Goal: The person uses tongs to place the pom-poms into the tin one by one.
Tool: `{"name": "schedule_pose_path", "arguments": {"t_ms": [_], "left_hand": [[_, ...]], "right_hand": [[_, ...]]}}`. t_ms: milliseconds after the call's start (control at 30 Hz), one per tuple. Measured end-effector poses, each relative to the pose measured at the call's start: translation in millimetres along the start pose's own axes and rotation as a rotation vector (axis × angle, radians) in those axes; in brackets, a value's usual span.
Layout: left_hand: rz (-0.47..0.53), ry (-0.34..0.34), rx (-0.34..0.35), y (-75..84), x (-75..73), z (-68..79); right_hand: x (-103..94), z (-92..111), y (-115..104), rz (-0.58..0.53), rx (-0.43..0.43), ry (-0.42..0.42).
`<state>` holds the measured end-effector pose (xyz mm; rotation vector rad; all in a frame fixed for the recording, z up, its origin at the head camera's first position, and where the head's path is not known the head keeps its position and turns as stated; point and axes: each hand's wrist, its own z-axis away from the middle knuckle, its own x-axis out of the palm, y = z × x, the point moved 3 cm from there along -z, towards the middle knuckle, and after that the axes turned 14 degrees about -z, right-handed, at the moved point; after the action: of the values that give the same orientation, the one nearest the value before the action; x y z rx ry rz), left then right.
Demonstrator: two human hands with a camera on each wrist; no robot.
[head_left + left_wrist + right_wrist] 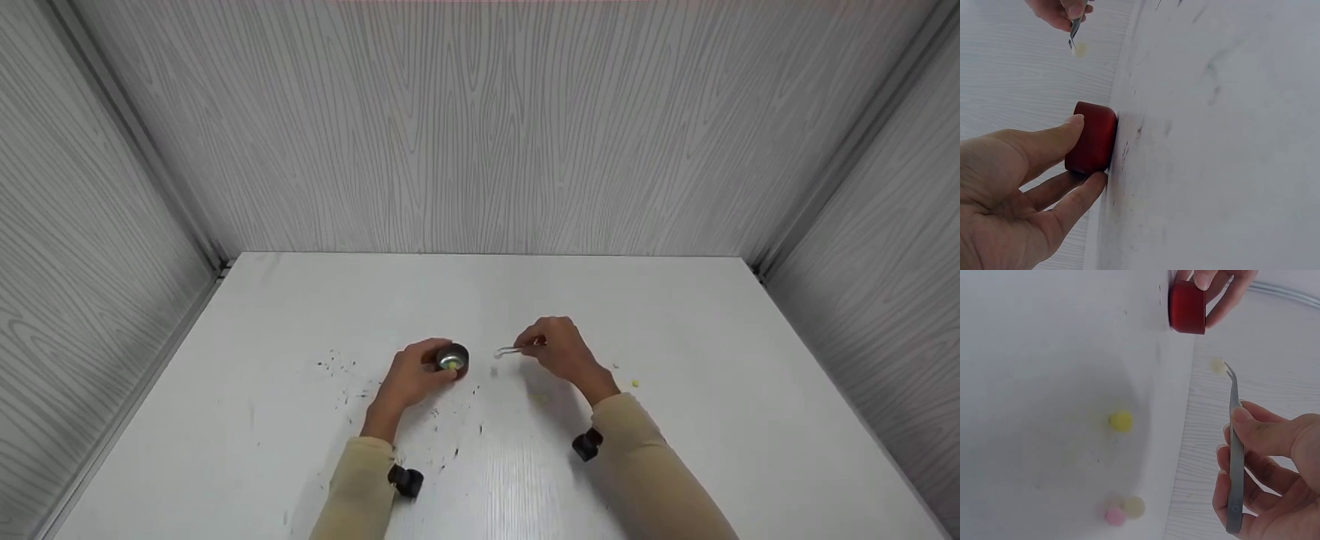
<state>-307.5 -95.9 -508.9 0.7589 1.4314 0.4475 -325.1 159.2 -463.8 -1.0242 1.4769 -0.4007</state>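
Tweezers (pixel 1235 478) with a slim, bent end sit above the worktop (pixel 712 360) near its middle, pinched between the thumb and fingers of the right hand (pixel 564 351). At their tips is a small pale yellowish piece (pixel 1217 365), raised clear of the surface and rather blurred in both wrist views. The tips point toward a small round cup (pixel 1093 138), red outside and shiny metallic inside, which is a short way off, with a gap between it and the pale piece. The left hand (pixel 411 373) is clamped on this cup, thumb on one side and fingers on the other; its base is right down by the worktop, though I cannot tell whether it touches. Inside the cup lies a yellow-green piece (pixel 451 365). The two hands are apart, facing each other. On the worktop, toward the right hand's side, lie a bright yellow piece (pixel 1121 421) and, well apart from that, a pink piece (pixel 1116 516) just beside a dull yellowish one (pixel 1133 507). Dark specks (pixel 341 367) are scattered around the left forearm. Both arms wear tan sleeves (pixel 649 465), each with a black device (pixel 406 481) near the wrist. Pale wood-grain panels (pixel 480 127) stand behind and at both sides.
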Motion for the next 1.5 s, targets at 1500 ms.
{"name": "schedule_pose_path", "arguments": {"t_ms": [1500], "left_hand": [[-0.026, 0.014, 0.034, 0.6, 0.1, -2.5]], "right_hand": [[47.8, -29.4, -25.1, 0.016, -0.059, -0.053]]}}
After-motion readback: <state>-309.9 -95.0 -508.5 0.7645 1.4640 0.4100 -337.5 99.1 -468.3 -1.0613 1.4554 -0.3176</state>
